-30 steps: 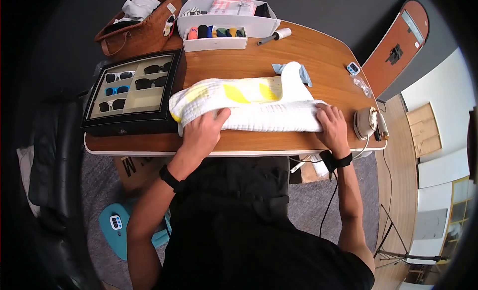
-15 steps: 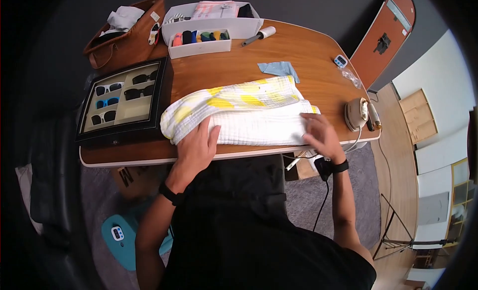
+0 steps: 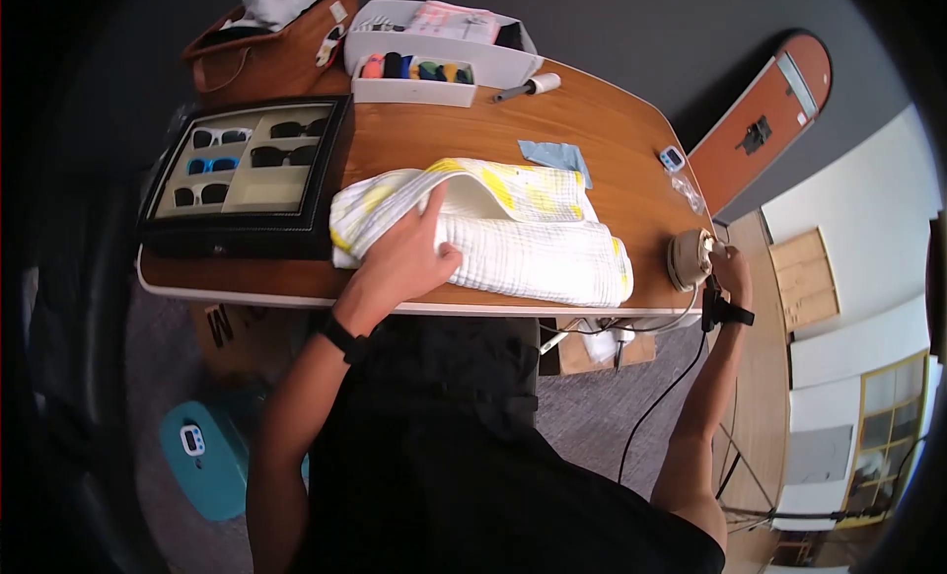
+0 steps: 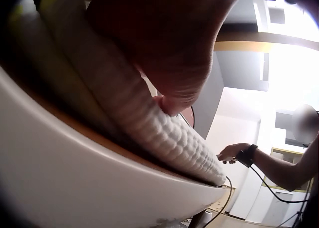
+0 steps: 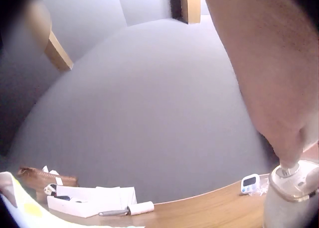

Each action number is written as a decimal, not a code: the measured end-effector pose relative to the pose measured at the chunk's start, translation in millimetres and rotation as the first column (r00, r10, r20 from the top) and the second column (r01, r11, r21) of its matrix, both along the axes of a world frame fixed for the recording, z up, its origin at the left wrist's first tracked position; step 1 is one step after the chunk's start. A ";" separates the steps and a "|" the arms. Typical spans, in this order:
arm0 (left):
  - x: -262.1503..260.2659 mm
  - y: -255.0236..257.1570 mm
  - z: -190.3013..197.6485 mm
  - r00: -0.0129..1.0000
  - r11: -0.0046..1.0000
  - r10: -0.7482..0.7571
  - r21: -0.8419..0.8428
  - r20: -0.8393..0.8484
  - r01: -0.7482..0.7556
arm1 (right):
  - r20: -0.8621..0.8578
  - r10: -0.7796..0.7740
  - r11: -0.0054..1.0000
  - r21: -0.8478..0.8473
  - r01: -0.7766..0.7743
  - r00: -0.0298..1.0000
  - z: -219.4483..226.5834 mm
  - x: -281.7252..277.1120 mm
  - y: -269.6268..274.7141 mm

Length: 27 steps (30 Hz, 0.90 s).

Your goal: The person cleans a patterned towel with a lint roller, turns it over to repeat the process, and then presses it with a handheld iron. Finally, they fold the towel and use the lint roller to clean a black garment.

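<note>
A folded white muslin cloth (image 3: 533, 258) with yellow patches lies along the table's front edge. My left hand (image 3: 409, 253) rests on its left part, index finger straight under a raised patterned layer and thumb spread apart. The left wrist view shows this hand dark and close against the crinkled cloth (image 4: 164, 131). Far to the right, my right hand (image 3: 730, 268) grips a cream corded garment steamer (image 3: 688, 258) standing at the table's right edge. In the right wrist view its fingers come down on the top of the steamer (image 5: 291, 203).
A black case of sunglasses (image 3: 321, 204) sits left of the cloth. Behind are a brown basket (image 3: 232, 66), a white box (image 3: 424, 93) of rolled coloured items and a lint roller (image 3: 528, 87). A blue-grey cloth (image 3: 557, 158) and a small timer (image 3: 672, 159) lie farther back.
My right hand has left the cloth's right end and moved right to the steamer. The raised white flap has come down; my left hand has slipped under the patterned layer, lifting it.
</note>
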<state>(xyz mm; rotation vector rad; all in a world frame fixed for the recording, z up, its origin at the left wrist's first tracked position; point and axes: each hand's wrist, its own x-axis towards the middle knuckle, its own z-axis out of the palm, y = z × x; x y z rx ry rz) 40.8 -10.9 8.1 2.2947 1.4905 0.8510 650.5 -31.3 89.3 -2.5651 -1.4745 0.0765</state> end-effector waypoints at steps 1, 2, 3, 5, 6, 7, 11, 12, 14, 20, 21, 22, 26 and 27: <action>2.8 2.4 -2.0 1.000 1.000 -0.019 -0.024 0.013 0.019 | 0.035 0.009 0.998 0.059 -0.011 0.999 -0.8 -2.8 -3.6; 3.6 5.7 -4.9 0.999 0.998 -0.032 -0.045 0.027 0.033 | 0.071 0.022 0.992 0.121 -0.030 0.997 -0.7 -6.2 -5.9; 3.2 9.0 -10.6 0.998 0.998 -0.062 0.007 0.026 0.062 | 0.104 0.031 0.983 0.176 -0.050 0.994 0.3 -13.1 -8.2; 0.4 7.8 -7.1 0.997 0.998 -0.060 -0.008 0.039 0.061 | 0.146 0.049 0.963 0.255 -0.086 0.988 14.9 -40.2 -16.6; 0.5 5.5 -7.0 0.995 0.995 -0.093 -0.024 0.042 0.094 | 0.143 0.043 0.957 0.278 -0.082 0.989 31.5 -71.5 -28.8; 0.8 4.2 -8.2 0.995 0.996 -0.083 -0.018 0.047 0.084 | 0.106 0.091 0.949 0.292 -0.118 0.990 49.8 -102.3 -40.3; 4.0 5.8 -11.3 0.997 0.997 -0.070 -0.033 0.019 0.071 | 0.005 0.237 0.911 0.346 -0.224 0.971 81.4 -173.4 -57.9; 4.2 6.7 -14.1 0.997 0.998 -0.069 0.017 0.024 0.068 | -0.027 0.306 0.894 0.353 -0.277 0.952 86.2 -194.7 -58.6; 4.0 6.6 -17.4 0.997 0.996 -0.066 0.064 0.026 0.065 | -0.144 0.431 0.874 0.312 -0.372 0.891 92.3 -232.6 -55.9; -3.1 6.4 -15.8 0.995 0.986 -0.100 0.135 0.000 0.099 | -0.277 0.785 0.614 0.229 -0.756 0.554 64.0 -315.4 -12.0; -4.2 10.9 -21.3 0.985 0.987 -0.138 0.103 0.102 0.127 | -0.269 0.794 0.596 0.165 -0.786 0.545 62.8 -337.5 -6.7; -4.6 14.1 -24.4 0.964 0.984 -0.173 0.073 0.204 0.161 | -0.261 0.801 0.578 0.100 -0.810 0.539 60.9 -359.1 -4.9; -10.3 17.0 -22.9 0.969 0.976 -0.176 0.156 0.172 0.150 | 0.007 0.813 0.580 0.069 -0.811 0.582 49.0 -395.8 -16.7; -8.3 16.9 -25.1 0.975 0.981 -0.149 0.145 0.165 0.126 | 0.032 0.803 0.593 0.064 -0.803 0.595 48.4 -396.3 -19.9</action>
